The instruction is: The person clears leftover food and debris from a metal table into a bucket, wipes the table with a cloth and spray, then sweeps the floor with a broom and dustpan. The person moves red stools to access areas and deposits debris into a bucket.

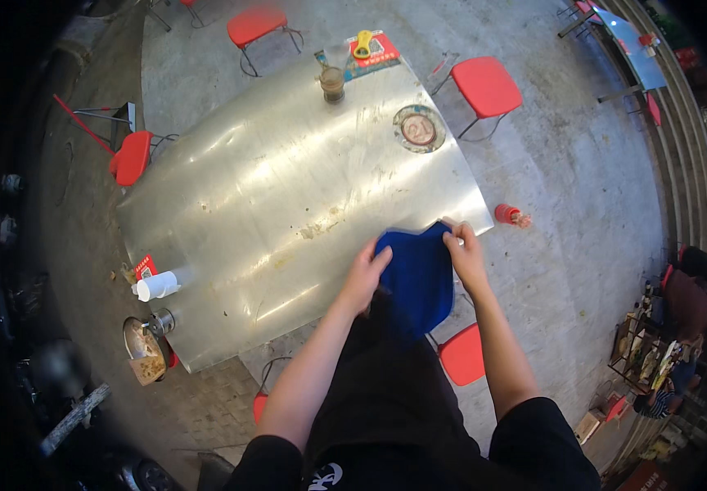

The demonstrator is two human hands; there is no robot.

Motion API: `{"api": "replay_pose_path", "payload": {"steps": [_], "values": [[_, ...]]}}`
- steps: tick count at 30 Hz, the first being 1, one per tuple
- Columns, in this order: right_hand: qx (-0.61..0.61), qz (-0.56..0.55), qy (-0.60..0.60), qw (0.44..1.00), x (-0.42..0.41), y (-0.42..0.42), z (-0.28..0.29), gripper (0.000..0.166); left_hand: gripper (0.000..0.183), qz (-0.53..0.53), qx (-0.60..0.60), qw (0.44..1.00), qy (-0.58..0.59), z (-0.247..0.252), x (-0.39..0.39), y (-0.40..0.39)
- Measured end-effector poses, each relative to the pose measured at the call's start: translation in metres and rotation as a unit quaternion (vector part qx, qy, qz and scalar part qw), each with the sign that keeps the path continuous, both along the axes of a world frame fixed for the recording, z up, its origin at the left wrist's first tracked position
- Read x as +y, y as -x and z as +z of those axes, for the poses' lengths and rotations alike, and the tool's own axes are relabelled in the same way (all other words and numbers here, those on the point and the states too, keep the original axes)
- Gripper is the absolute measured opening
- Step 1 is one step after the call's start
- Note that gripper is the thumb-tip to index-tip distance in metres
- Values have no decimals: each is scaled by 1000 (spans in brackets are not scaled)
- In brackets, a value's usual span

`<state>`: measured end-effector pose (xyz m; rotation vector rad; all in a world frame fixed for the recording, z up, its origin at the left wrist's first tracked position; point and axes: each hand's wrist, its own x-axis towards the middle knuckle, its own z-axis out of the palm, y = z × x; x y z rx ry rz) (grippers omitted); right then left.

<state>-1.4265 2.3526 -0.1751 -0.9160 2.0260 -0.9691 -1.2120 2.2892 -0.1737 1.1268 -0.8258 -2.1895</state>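
My left hand (367, 276) grips the left upper edge of a blue cloth (416, 282), thumb on top. My right hand (465, 251) pinches the cloth's upper right corner. Between the two hands the cloth hangs spread out, in front of my dark clothing and at the near edge of a stained metal-topped table (267, 202). On the far end of the table stand a brownish lidded container (332, 85), a yellow object (363, 45) and a red printed card (384, 49). A round numbered plaque (418, 129) lies near the table's right edge.
At the table's left end are a white roll (157, 286) and a metal tin (161, 321), with a waste bin (146, 353) beyond the edge. Red stools (486, 87) stand around the table. A red cup with spilling contents (506, 213) is off the right corner. People (688, 294) are at far right.
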Motion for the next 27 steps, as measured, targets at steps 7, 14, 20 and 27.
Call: {"api": "replay_pose_path", "payload": {"steps": [7,14,20,27], "values": [[381,277,-22,882,-23,-35,-104,62,52,14,-371,905,209,-73,-74,-36],[402,303,12,864,-149,26,-111,63,54,-112,-630,704,308,-58,-145,-129],[467,216,45,857,-292,59,-129,65,46,-67,-601,728,323,-48,-193,-94],[481,160,16,862,-390,63,-142,68,23,53,-328,836,437,33,-359,95]]}}
